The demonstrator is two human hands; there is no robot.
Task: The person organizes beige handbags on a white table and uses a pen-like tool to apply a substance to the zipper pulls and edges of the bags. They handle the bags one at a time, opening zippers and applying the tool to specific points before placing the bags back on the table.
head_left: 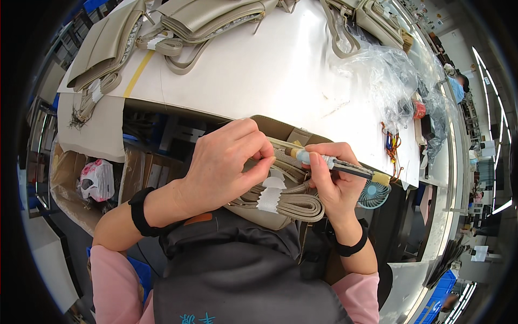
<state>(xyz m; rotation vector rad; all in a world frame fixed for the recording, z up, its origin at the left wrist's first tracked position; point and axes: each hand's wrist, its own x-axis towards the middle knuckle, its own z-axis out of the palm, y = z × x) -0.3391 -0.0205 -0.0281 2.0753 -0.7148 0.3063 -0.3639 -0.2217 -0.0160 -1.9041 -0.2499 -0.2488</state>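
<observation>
A beige handbag [272,218] rests at my lap, against the table's near edge, with its flap raised and a zipper [283,143] showing. On top of it lies a coiled strap [305,207] bound with a white paper band [270,197]. My right hand [337,181] grips a pen-like tool [345,167] with a pale wrapped grip, its brown end pointing left over the bag. Thumb and forefinger of my left hand [229,162] pinch together above the bag, close to that end; whatever is between them is too small to make out.
More beige bags [216,19] with bundled straps lie along the table's far side. Clear plastic sheeting [372,70] covers the right part. A small teal fan [374,193] sits at the right edge. An open carton [67,167] stands below left.
</observation>
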